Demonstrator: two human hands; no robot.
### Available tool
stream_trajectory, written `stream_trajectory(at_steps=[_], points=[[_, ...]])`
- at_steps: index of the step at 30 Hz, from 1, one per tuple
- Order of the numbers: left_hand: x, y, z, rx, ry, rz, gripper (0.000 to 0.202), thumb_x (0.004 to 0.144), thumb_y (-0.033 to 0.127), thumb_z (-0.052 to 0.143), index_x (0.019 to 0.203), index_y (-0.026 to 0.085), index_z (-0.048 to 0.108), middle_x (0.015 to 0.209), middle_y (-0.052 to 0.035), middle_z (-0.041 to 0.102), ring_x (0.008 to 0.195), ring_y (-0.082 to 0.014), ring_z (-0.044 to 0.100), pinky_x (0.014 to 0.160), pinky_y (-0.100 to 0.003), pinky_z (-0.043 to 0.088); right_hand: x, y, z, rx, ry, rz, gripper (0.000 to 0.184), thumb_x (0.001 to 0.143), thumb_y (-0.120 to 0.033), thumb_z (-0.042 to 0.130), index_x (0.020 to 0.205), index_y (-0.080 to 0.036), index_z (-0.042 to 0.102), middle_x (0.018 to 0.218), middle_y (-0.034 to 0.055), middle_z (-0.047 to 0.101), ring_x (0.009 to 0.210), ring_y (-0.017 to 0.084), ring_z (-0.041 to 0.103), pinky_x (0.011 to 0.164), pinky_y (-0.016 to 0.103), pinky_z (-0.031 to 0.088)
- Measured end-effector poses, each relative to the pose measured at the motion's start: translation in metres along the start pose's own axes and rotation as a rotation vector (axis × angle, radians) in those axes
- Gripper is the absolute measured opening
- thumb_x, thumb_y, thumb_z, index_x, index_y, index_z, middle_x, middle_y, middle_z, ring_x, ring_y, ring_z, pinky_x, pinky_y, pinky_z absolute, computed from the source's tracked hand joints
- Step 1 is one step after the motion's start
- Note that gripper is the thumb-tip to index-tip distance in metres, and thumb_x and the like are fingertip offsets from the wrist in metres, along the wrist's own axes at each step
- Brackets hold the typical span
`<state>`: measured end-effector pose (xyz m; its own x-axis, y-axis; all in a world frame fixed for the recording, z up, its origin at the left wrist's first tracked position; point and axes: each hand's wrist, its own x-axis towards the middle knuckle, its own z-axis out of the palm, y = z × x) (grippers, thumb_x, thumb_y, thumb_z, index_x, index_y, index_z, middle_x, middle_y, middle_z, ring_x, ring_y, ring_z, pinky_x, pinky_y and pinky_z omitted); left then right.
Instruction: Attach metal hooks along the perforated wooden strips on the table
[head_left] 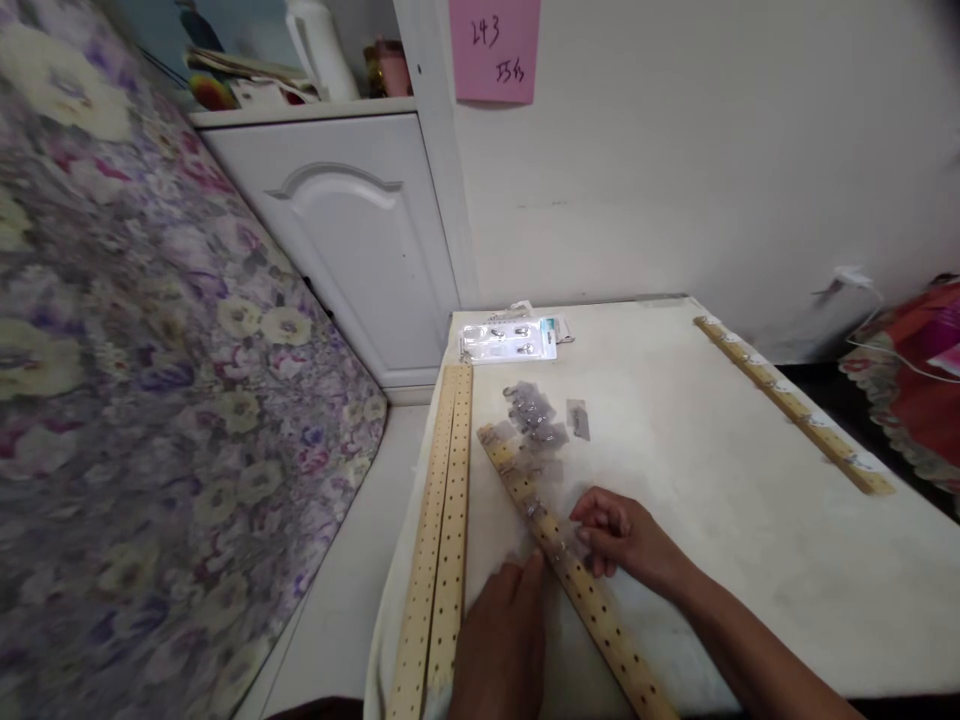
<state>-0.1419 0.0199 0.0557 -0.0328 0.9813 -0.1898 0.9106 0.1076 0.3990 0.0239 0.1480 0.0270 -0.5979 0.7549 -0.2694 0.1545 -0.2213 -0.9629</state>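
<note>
A perforated wooden strip (600,610) lies slanted across the table in front of me, with several clear hook pieces (534,508) along its upper part. My left hand (502,635) is closed at the strip's left edge, a fingertip touching the wood; what its curled fingers hold, if anything, is hidden. Just right of the strip, my right hand (622,535) pinches what looks like a small clear plastic piece (576,537), blurred at the fingertips. Beyond the strip's far end is a pile of small clear packets (531,408), with a single packet (577,419) to its right.
Two more perforated strips (450,480) lie side by side along the table's left edge. Another strip with hooks (795,405) runs along the right edge. Blister packaging (508,340) sits at the back. A floral curtain (187,400) hangs left; a white wall (675,160) stands behind.
</note>
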Motion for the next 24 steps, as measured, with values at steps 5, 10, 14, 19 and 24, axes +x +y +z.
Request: stream_trajectory(at_steps=[5, 10, 14, 19, 24], points=[[0.0052, 0.0012, 0.0016, 0.047, -0.097, -0.030, 0.058, 0.082, 0.008, 0.030, 0.139, 0.021, 0.037, 0.116, -0.0090, 0.057, 0.103, -0.0222, 0.052, 0.085, -0.033, 0.044, -0.0005, 0.0015, 0.0010, -0.048, -0.005, -0.004, 0.008, 0.079, -0.021, 0.053, 0.087, -0.021, 0.052, 0.061, -0.0078, 0.055, 0.044, 0.007, 0.055, 0.041, 0.018, 0.039], [0.0082, 0.0028, 0.0002, 0.063, -0.168, -0.063, 0.060, 0.083, 0.010, 0.031, 0.141, 0.023, 0.033, 0.121, -0.0089, 0.055, 0.106, -0.0239, 0.051, 0.085, -0.034, 0.043, -0.0021, 0.0021, -0.0004, -0.056, -0.007, -0.008, 0.008, 0.081, -0.019, 0.051, 0.088, -0.022, 0.052, 0.060, -0.0079, 0.053, 0.045, 0.008, 0.056, 0.044, 0.019, 0.042], [0.0086, 0.0019, 0.0018, 0.093, -0.176, -0.066, 0.062, 0.082, 0.008, 0.033, 0.142, 0.025, 0.032, 0.120, -0.0087, 0.056, 0.105, -0.0237, 0.052, 0.083, -0.033, 0.043, -0.0036, 0.0008, -0.0010, -0.072, -0.004, -0.007, 0.007, 0.081, -0.019, 0.051, 0.088, -0.021, 0.052, 0.061, -0.0075, 0.053, 0.046, 0.008, 0.057, 0.044, 0.020, 0.043], [0.0069, 0.0002, 0.0060, 0.098, -0.155, -0.036, 0.061, 0.083, 0.008, 0.035, 0.142, 0.024, 0.032, 0.115, -0.0090, 0.058, 0.102, -0.0237, 0.053, 0.083, -0.035, 0.044, -0.0036, 0.0009, -0.0002, -0.075, -0.002, -0.011, 0.007, 0.081, -0.019, 0.051, 0.087, -0.021, 0.052, 0.059, -0.0079, 0.053, 0.045, 0.008, 0.056, 0.044, 0.020, 0.043], [0.0058, 0.0008, 0.0067, 0.084, -0.128, -0.037, 0.061, 0.083, 0.007, 0.034, 0.141, 0.024, 0.033, 0.117, -0.0087, 0.057, 0.103, -0.0240, 0.052, 0.084, -0.036, 0.044, -0.0034, 0.0001, -0.0006, -0.080, -0.005, -0.010, 0.007, 0.081, -0.019, 0.052, 0.087, -0.021, 0.052, 0.060, -0.0080, 0.052, 0.045, 0.008, 0.056, 0.044, 0.020, 0.043]])
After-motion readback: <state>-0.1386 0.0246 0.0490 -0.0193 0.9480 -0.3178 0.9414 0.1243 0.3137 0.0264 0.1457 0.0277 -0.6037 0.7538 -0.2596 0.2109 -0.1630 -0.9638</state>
